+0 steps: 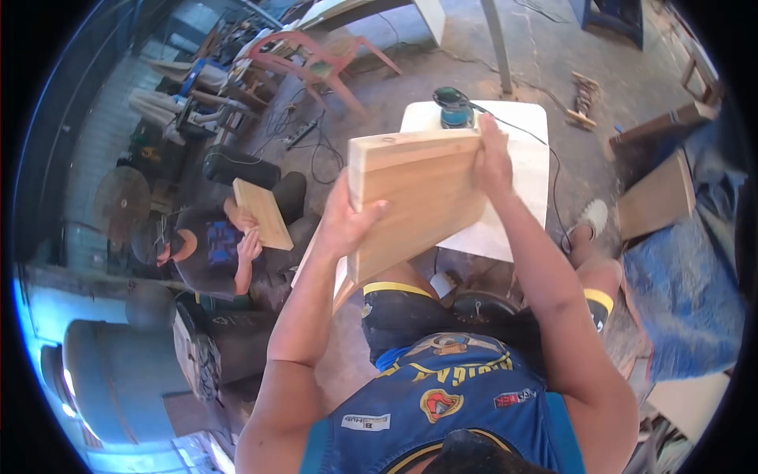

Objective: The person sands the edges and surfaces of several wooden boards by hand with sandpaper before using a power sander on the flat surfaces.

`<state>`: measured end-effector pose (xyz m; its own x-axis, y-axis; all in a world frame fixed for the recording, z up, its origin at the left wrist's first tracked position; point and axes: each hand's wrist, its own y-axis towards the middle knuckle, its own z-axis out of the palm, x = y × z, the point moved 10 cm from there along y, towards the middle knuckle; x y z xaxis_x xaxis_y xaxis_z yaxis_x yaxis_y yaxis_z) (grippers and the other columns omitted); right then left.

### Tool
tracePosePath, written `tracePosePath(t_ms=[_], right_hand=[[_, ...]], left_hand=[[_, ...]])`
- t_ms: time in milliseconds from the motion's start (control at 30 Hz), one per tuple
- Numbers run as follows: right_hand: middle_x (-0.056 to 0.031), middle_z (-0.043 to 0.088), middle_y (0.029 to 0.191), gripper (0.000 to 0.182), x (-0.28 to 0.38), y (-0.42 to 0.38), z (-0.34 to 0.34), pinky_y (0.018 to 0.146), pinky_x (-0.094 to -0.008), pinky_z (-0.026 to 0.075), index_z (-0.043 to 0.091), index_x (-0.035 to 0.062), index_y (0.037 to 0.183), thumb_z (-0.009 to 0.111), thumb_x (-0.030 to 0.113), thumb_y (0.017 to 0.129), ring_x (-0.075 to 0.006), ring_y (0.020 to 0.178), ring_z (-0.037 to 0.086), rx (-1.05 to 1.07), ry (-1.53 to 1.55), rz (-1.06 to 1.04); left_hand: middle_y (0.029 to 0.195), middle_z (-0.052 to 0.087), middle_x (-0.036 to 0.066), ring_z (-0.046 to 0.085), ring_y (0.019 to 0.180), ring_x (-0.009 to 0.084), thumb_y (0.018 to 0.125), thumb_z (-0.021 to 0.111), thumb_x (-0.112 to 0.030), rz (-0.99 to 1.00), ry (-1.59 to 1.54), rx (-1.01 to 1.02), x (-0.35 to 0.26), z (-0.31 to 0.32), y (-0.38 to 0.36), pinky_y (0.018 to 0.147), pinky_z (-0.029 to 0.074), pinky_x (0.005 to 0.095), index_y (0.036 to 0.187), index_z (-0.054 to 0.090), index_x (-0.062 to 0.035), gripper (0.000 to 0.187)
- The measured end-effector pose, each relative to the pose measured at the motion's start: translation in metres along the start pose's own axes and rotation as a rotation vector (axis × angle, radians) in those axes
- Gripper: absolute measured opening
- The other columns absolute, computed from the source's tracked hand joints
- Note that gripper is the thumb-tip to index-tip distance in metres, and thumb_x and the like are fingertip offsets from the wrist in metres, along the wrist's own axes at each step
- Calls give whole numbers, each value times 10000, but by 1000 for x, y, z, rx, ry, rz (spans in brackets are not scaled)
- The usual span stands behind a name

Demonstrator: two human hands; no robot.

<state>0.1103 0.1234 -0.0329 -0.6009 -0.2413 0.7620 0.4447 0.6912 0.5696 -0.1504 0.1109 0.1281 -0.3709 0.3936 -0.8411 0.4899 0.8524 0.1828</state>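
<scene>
A thick, pale wooden board (418, 193) is held up in front of me, tilted, with one broad face toward me. My left hand (353, 217) grips its left edge, the thumb lying across the face. On the opposite edge, near the upper corner, my right hand (493, 158) is closed around the wood; some of its fingers are hidden behind the board. Beyond the board a teal electric sander (455, 109) rests on a white tabletop (525, 130), its cord trailing off to the right.
To the left a seated person (213, 245) holds another wooden board (264, 213). A pink plastic chair (320, 63) stands on the floor at the back, among loose cables. On the right are a leaning wooden panel (657, 196) and a blue tarp (687, 292).
</scene>
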Motion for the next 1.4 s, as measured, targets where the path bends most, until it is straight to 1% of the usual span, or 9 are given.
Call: tracePosePath(t_ms=[100, 167, 267, 367, 467, 567, 633, 767, 1400], right_hand=[[-263, 412, 1531, 624, 115, 1, -25, 1229, -442, 241, 403, -16, 1490, 436, -70, 869, -404, 1467, 328, 74, 115, -201], [-261, 395, 1544, 638, 87, -5, -24, 1229, -445, 245, 398, -19, 1491, 425, -83, 857, -395, 1476, 319, 74, 102, -274], [-236, 435, 1529, 647, -13, -8, -14, 1231, -419, 256, 411, -18, 1486, 416, -118, 847, -388, 1458, 360, 60, 14, 43], [-226, 457, 1516, 648, 113, 7, -36, 1223, -416, 271, 445, -8, 1469, 416, -137, 834, -382, 1452, 374, 231, 130, -176], [-173, 479, 1516, 609, 228, 25, -76, 1167, -445, 352, 485, 12, 1447, 474, -88, 846, -348, 1420, 431, 221, 115, -424], [-110, 548, 1451, 540, 271, 36, -74, 1035, -449, 451, 536, 34, 1402, 535, 17, 862, -300, 1315, 534, 296, -396, -612], [-76, 590, 1369, 459, 281, 41, -60, 930, -425, 480, 586, 52, 1327, 558, 112, 873, -264, 1201, 590, 383, -595, -740], [-67, 593, 1339, 427, 301, 42, -66, 912, -432, 480, 598, 59, 1294, 556, 96, 871, -246, 1178, 592, 501, -681, -850], [-53, 559, 1432, 489, 293, 30, -51, 949, -438, 476, 549, 57, 1371, 552, 65, 882, -248, 1293, 541, 628, -832, -767]], left_hand=[[1227, 618, 136, 597, 1130, 216, 834, 751, -202, -37, -78, 52, -4, 11, -2, 1003, 461, 378, 1371, 453, 19, 652], [1198, 648, 165, 624, 1127, 246, 821, 752, -199, -57, 108, 72, -8, 12, 0, 999, 464, 393, 1349, 484, 3, 625], [1168, 675, 209, 656, 1121, 325, 808, 752, -208, -52, 91, 39, -10, 13, -1, 979, 481, 423, 1323, 507, -8, 605], [1148, 683, 243, 659, 1103, 402, 805, 748, -225, -41, 241, 4, -19, 17, 4, 947, 497, 456, 1308, 510, -7, 597], [1142, 659, 222, 644, 1106, 352, 840, 716, -198, -103, 226, 39, -37, 30, 6, 971, 472, 425, 1308, 495, 10, 557], [1125, 673, 262, 644, 1104, 421, 842, 721, -213, -78, 217, -18, -40, 33, 5, 952, 484, 459, 1329, 490, -6, 578], [1134, 674, 269, 639, 1106, 437, 841, 725, -218, -86, 236, -50, -38, 30, 10, 943, 487, 477, 1340, 489, -16, 588], [1115, 667, 308, 637, 1075, 468, 844, 731, -260, -104, 287, -64, -39, 27, 4, 929, 492, 527, 1368, 447, -14, 644], [1125, 667, 298, 634, 1087, 464, 854, 718, -278, -132, 323, -2, -39, 36, -11, 935, 491, 513, 1411, 427, -34, 674]])
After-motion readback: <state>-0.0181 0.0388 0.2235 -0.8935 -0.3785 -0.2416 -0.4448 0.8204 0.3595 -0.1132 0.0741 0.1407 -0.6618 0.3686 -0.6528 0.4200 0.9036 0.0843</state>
